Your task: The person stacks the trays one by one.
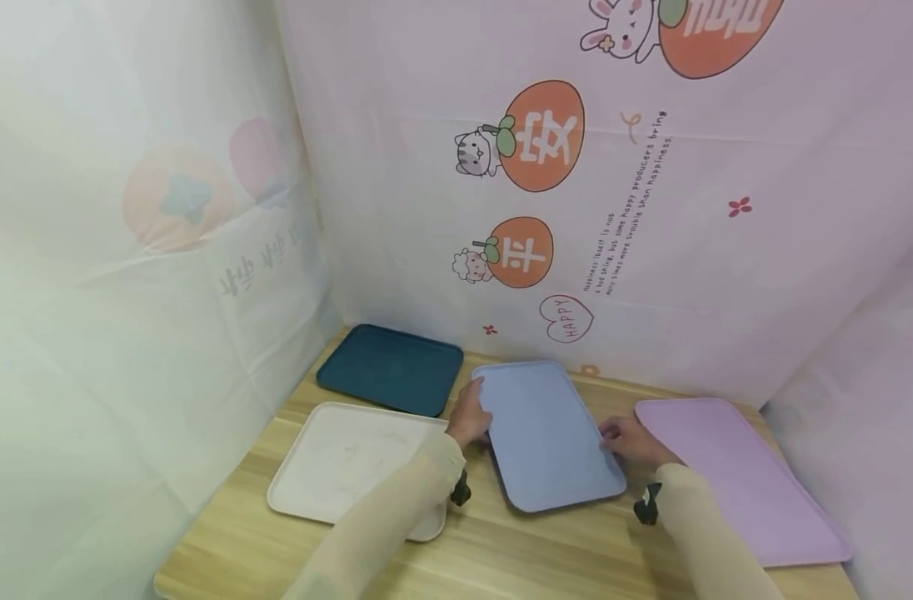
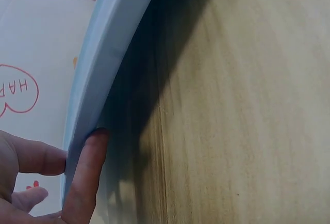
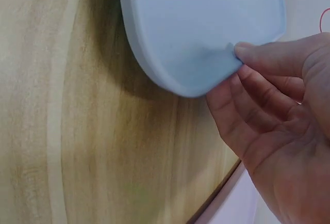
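On wooden table (image 1: 501, 550) (cartoon-print sheets (image 1: 651, 250) behind): four trays.

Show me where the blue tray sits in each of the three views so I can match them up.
Head: the blue tray lies at centre, between the white tray and the purple tray, with the left hand and right hand on its sides.
Left wrist: its rim runs diagonally up the left side.
Right wrist: its rounded end fills the top centre.
Shared landmark: the wooden table, under the tray in every view.
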{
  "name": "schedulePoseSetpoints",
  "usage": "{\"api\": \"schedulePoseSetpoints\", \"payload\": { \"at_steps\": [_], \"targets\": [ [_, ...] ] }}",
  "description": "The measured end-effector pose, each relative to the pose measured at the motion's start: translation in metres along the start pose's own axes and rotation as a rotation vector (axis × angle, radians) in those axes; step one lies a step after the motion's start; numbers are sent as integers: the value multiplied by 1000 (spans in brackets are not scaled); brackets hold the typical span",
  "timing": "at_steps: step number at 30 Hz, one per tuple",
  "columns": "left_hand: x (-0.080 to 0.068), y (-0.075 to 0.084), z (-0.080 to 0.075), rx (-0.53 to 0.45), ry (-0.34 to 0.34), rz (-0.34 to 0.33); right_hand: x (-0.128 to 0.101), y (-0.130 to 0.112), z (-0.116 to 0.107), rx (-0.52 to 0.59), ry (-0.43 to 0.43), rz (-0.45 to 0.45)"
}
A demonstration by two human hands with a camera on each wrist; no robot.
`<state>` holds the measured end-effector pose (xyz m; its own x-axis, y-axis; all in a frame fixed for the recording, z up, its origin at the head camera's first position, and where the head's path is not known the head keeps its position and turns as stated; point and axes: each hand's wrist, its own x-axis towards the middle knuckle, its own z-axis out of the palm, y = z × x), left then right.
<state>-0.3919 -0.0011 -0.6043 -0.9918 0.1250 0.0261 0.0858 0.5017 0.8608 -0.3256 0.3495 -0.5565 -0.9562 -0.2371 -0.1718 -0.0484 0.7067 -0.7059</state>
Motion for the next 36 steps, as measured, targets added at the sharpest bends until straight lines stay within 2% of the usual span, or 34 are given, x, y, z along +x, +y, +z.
{"api": "schedulePoseSetpoints", "payload": {
  "at_steps": [5,7,9,14,16,21,36],
  "targets": [
    [-20,30,-19,-117,-56,-50,-6,-3,2,72,-18,64],
    [-21,33,-21,-139,-80,-57,-7,-4,4,88,-8,75],
    [-15,26,-20,-146,-89,-31,-8,-4,6,117,-4,93],
    [-8,21,-21,-181,-112,-50,-7,0,10,171,-4,126],
    [-9,26,-24,-199,-129,-95,-7,0,10,178,-1,135],
    [-8,26,-24,-211,-140,-125,-8,-5,8,177,-9,142],
    [-15,28,-31,-195,-200,-87,2,-23,11,162,-8,105]
  ]
}}
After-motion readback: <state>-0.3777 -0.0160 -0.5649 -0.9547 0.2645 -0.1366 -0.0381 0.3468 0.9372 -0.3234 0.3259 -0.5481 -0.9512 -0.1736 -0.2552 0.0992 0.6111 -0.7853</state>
